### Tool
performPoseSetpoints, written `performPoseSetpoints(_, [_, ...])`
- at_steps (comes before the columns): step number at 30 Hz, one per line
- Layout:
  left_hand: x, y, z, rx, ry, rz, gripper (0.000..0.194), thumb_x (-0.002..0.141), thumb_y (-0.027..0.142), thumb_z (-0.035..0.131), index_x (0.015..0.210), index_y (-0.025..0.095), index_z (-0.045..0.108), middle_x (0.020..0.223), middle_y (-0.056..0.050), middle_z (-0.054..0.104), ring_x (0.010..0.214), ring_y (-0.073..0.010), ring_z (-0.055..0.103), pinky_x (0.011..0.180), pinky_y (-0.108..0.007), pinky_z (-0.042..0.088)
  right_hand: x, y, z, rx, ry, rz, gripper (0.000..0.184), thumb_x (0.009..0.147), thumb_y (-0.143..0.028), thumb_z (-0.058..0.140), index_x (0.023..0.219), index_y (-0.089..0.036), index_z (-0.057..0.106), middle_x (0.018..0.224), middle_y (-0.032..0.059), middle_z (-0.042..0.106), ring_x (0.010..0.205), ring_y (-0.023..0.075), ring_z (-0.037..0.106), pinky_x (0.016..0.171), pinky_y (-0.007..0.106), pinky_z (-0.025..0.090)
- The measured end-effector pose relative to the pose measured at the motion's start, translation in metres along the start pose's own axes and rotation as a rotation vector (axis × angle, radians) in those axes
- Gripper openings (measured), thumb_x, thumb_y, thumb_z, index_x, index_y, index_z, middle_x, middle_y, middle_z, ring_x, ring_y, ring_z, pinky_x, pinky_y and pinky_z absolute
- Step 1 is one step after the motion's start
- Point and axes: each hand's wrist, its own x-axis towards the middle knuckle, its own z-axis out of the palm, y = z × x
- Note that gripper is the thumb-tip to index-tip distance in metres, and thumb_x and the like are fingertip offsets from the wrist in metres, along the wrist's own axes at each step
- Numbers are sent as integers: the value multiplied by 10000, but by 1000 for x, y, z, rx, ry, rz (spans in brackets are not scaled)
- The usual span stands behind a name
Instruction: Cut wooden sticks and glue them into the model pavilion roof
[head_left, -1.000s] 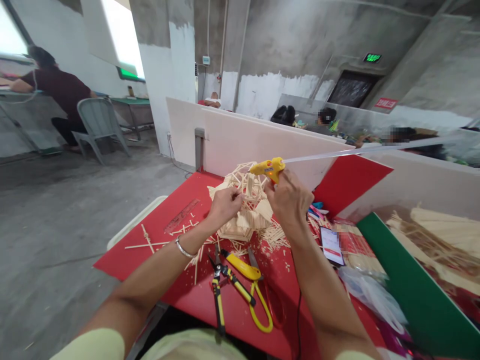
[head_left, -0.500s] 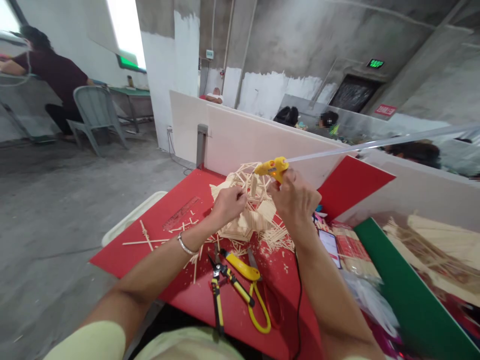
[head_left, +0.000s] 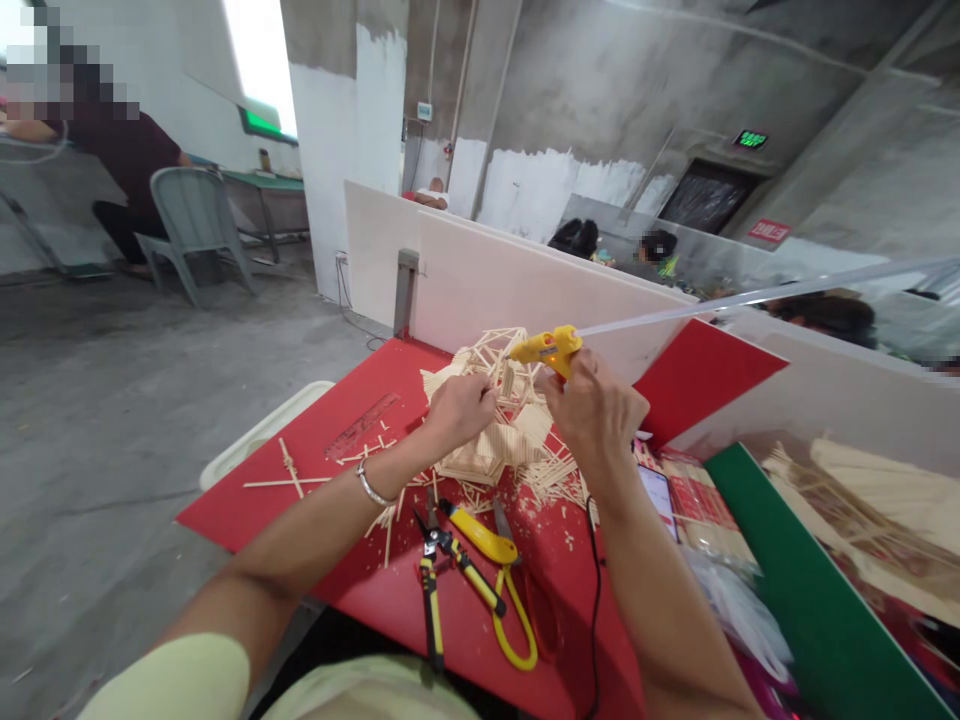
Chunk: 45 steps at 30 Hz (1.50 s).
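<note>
My right hand (head_left: 600,410) is wrapped round a yellow hot glue gun (head_left: 549,348), its nozzle pointing left over a pale wooden stick structure (head_left: 491,345). A long clear glue stick (head_left: 720,305) trails from the gun's back end to the right. Close by, my left hand (head_left: 461,408) is closed with fingers pinched at the structure; what they hold is too small or hidden to make out. Beside the fingertips stands a small panel of joined sticks (head_left: 508,378). Below both hands lie stick-built pieces (head_left: 469,462) and loose sticks (head_left: 559,475).
Pliers (head_left: 431,560), a yellow utility knife (head_left: 480,532) and yellow-handled scissors (head_left: 517,625) lie on the red table (head_left: 360,570). A black cord (head_left: 596,600) runs down beside my right forearm. Right of it are a phone (head_left: 656,500) and bagged sticks (head_left: 705,510). A white partition (head_left: 480,260) borders the back.
The view has shifted slightly. The glue gun sits a touch lower and its nozzle stays at nearly the same place over the sticks. My left hand keeps its pinch there.
</note>
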Motion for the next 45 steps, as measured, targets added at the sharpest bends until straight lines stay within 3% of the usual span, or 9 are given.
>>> performPoseSetpoints(8, [0,0,2,58,-7,13,236,866,258,463,723,184,636,663,-44,635,641,-176,553,578,-281,293,-10,0,-9,-33,-11,-57,167,887,-279,475,943,-170,589,771,33,666,616,123,510,561,308,118])
performPoseSetpoints(17, [1,4,-1,43,-17,-4,238,859,250,457,720,191,641,684,-42,659,652,-173,576,567,-273,307,-13,2,-5,-62,12,-110,190,916,-297,471,1008,-164,569,829,46,658,647,137,510,562,315,130])
performPoseSetpoints(27, [6,10,-5,71,-76,-34,223,846,242,466,741,183,653,727,-56,685,682,-181,597,584,-270,361,-34,22,3,3,85,82,355,942,-483,462,982,-167,619,825,43,653,664,145,509,576,301,194])
performPoseSetpoints(33, [12,13,-14,54,-141,-41,250,860,280,462,692,184,620,685,-51,681,616,-163,607,545,-249,357,-68,40,-11,39,77,150,360,915,-491,514,985,-167,654,876,75,689,690,177,567,587,295,270])
performPoseSetpoints(38, [16,15,-18,31,-201,-57,270,863,280,465,659,176,607,663,-53,685,573,-148,617,530,-233,366,-113,53,-15,-9,6,258,408,891,-552,508,941,-174,652,848,110,697,684,222,589,582,307,288])
performPoseSetpoints(42, [16,17,-20,11,-207,-76,249,846,267,488,652,178,616,669,-48,697,598,-150,630,547,-227,394,-164,69,-18,-76,-177,451,446,835,-633,516,882,-201,618,721,116,662,618,263,572,539,323,284])
performPoseSetpoints(45, [16,15,-19,-30,-196,-81,269,854,301,495,646,177,612,660,-40,699,577,-138,625,544,-221,405,-207,76,-20,99,-370,637,435,811,-670,504,893,-250,582,697,93,656,567,266,568,510,327,324])
